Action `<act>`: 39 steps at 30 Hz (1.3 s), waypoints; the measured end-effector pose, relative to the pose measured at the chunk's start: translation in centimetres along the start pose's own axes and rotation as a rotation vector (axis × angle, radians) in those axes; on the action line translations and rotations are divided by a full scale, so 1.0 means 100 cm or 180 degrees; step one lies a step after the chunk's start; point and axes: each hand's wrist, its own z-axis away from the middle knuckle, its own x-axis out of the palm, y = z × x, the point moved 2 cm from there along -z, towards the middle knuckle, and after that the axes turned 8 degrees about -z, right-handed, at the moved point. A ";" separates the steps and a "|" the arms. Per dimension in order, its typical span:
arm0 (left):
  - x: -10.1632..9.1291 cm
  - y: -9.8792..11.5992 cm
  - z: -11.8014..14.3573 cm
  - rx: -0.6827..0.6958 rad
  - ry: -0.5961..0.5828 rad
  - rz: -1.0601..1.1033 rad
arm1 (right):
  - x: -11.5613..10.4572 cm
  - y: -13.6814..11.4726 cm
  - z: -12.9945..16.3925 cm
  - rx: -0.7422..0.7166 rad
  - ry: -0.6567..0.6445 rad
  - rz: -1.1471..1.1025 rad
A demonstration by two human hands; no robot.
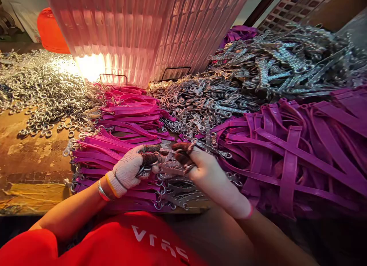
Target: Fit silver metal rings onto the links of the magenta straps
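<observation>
From the head camera, your left hand [129, 170], in a white knitted glove with dark worn fingertips, has its grip pressed together on a small silver metal swivel clasp [160, 163], and your right hand [206, 172], gloved the same way, pinches the other end of that clasp between thumb and forefinger. The clasp sits between your hands, just above the stack of flat purple plastic straps [114, 151] that already carry metal ends. Keep both pinches close to the joint so the small part cannot twist, and hold it over the stack, so that if it slips it lands near you rather than among the loose parts.

The same view shows no proper bin around the parts; they lie in open heaps on the worn brown wooden desk [28, 159]. A heap of small silver metal rings [43, 94] lies at your left, a heap of silver swivel links [200, 101] in the middle, a pile of longer grey metal chain pieces [286, 63] at the far right, and a loose tangle of bare purple straps [301, 151] beside your right hand. A ribbed translucent pink plastic container [143, 29] stands behind the heaps; what it holds cannot be made out.
</observation>
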 end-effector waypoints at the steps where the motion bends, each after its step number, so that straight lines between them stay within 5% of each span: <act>1: 0.000 -0.001 0.001 0.0044 0.0026 -0.0053 | 0.008 -0.012 -0.002 -0.0114 -0.0137 0.0159; 8: -0.004 -0.010 0.007 0.0314 0.0488 -0.0192 | 0.036 -0.036 -0.006 -0.0035 -0.0517 0.1257; 15: -0.008 0.003 0.010 0.0451 0.0371 -0.1396 | 0.025 -0.052 -0.012 0.0237 -0.0933 0.2413; 20: -0.010 0.005 0.003 0.0195 0.0075 -0.0882 | 0.029 -0.051 -0.010 -0.0109 -0.0798 0.2312; 25: -0.011 0.004 -0.016 -0.0095 0.0229 -0.0184 | 0.037 -0.031 -0.006 0.0382 -0.0257 0.1139; 29: -0.021 0.042 -0.039 -0.0393 0.0175 0.0189 | 0.018 -0.018 -0.011 0.0493 0.0138 0.0255; 33: -0.055 0.113 -0.082 0.0488 0.0352 0.0301 | 0.006 -0.012 -0.010 0.0513 0.0301 -0.0020; 36: -0.078 0.154 -0.120 0.0990 0.0589 -0.0643 | 0.012 -0.012 -0.007 0.0415 0.0133 0.0202; 39: -0.089 0.170 -0.162 0.0864 0.0855 -0.1883 | 0.018 -0.013 -0.006 0.0344 -0.0023 0.0556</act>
